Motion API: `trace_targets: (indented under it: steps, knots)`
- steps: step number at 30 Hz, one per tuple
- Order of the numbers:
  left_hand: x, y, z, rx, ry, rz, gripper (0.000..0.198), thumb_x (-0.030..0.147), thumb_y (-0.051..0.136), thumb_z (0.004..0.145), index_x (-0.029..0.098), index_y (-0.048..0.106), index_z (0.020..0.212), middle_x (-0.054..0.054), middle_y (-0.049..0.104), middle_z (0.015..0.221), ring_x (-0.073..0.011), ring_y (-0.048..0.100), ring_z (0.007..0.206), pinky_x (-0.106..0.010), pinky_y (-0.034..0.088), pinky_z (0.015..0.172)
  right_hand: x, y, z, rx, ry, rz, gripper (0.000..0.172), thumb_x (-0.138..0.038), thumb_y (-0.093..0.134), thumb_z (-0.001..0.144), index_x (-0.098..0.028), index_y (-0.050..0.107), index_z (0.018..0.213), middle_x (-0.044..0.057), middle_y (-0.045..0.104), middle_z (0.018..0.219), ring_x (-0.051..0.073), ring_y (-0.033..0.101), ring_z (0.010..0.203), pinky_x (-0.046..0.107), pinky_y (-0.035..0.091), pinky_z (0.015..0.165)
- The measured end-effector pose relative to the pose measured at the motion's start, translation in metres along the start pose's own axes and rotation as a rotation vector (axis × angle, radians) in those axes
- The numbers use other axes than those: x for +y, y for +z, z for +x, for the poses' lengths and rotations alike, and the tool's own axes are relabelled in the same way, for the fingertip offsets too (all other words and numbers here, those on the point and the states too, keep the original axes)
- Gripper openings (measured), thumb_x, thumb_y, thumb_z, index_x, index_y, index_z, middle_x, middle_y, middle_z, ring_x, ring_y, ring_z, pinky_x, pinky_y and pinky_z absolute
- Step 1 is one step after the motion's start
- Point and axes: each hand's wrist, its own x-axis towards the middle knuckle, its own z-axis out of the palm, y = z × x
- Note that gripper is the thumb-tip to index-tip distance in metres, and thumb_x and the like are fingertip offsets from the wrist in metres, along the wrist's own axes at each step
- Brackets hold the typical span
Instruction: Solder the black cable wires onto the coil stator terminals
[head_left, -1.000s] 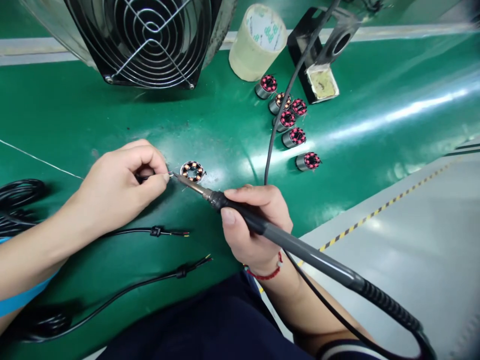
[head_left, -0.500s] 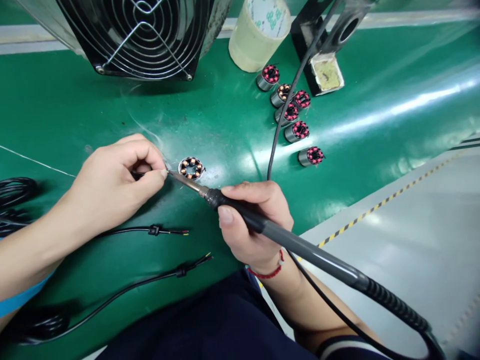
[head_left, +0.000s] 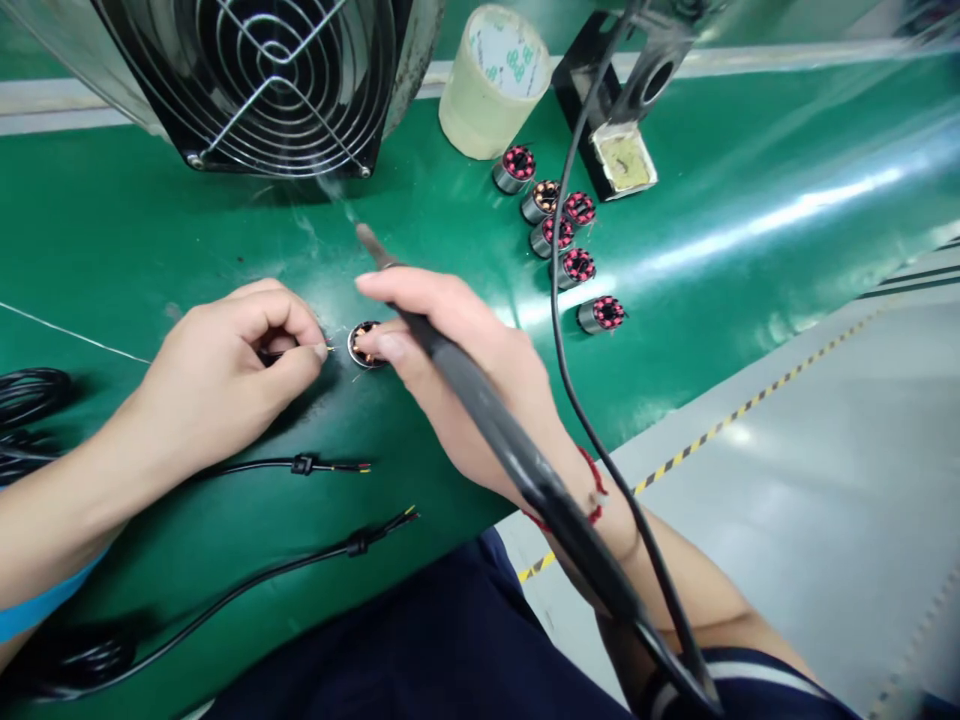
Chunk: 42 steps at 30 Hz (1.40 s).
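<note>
My left hand (head_left: 225, 365) is closed in a pinch on a wire end (head_left: 330, 348), whose thin bare tip pokes out past the thumb. Most of what lies inside those fingers is hidden. In my right hand (head_left: 480, 400) is a soldering iron (head_left: 517, 440), its metal tip (head_left: 369, 240) pointing up toward the fan, with smoke near it. The right thumb and a finger reach a motor stator (head_left: 360, 345) with copper windings, just right of the wire end. They cover its right side, and I cannot tell how firmly they hold it.
A fan (head_left: 277, 90) stands at the back beside a tape roll (head_left: 495, 85). An iron stand with a sponge (head_left: 624, 162) is to the right, with several wound stators (head_left: 602, 314) in front. Black cables (head_left: 277, 570) lie at lower left. The iron's cord (head_left: 559, 270) crosses the right side.
My right hand has swung the iron's tip away from the wire end, up toward the fan, and its fingers have come to the stator. My left hand keeps its pinch. The view shifted slightly.
</note>
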Motion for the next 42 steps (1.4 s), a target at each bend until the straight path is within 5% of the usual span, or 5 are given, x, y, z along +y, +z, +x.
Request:
trace_targets:
  steps: [4,11,23,33,42]
  knots:
    - [0.0,-0.002,0.0,0.002,0.008,-0.002,0.014,0.03,0.057,0.079,0.021,0.065,0.072,0.001,0.063,0.08,-0.0133,0.054,0.068,-0.029,0.042,0.066,0.014,0.013,0.013,-0.112,-0.032,-0.159,0.035,-0.016,0.055,0.095,-0.026,0.059,0.129,0.0,0.076,0.109,0.019,0.071,0.102,0.039,0.058,0.099]
    - [0.005,-0.006,0.004,-0.035,-0.088,-0.116,0.023,0.044,0.064,0.081,0.022,0.069,0.074,0.001,0.061,0.064,-0.0148,0.054,0.06,-0.028,0.042,0.059,0.041,0.037,0.017,0.03,-0.098,-0.251,0.041,-0.018,0.05,0.095,-0.025,0.059,0.134,0.002,0.076,0.103,0.024,0.064,0.098,0.04,0.051,0.092]
    - [0.007,-0.007,0.004,-0.088,-0.223,-0.39,0.031,0.049,0.069,0.075,0.019,0.065,0.073,0.002,0.058,0.058,-0.011,0.048,0.051,-0.022,0.039,0.049,0.033,0.038,0.013,0.034,-0.1,-0.193,0.036,-0.017,0.052,0.094,-0.023,0.061,0.128,0.003,0.077,0.094,0.022,0.065,0.097,0.038,0.049,0.089]
    - [-0.002,-0.004,-0.008,0.134,0.271,-0.049,0.019,0.028,0.059,0.092,0.023,0.073,0.08,-0.003,0.076,0.094,-0.0175,0.071,0.087,-0.028,0.057,0.083,0.029,0.035,0.013,0.049,-0.018,-0.069,0.044,-0.013,0.055,0.09,-0.026,0.053,0.132,-0.001,0.074,0.085,0.02,0.069,0.099,0.037,0.051,0.096]
    - [-0.011,0.006,-0.011,0.199,0.505,0.188,0.025,0.014,0.052,0.102,0.018,0.074,0.09,-0.005,0.075,0.097,-0.0147,0.074,0.089,-0.022,0.059,0.081,0.034,0.038,0.011,0.104,-0.184,-0.153,0.042,-0.011,0.057,0.091,-0.026,0.053,0.13,-0.003,0.074,0.084,0.02,0.07,0.088,0.036,0.052,0.088]
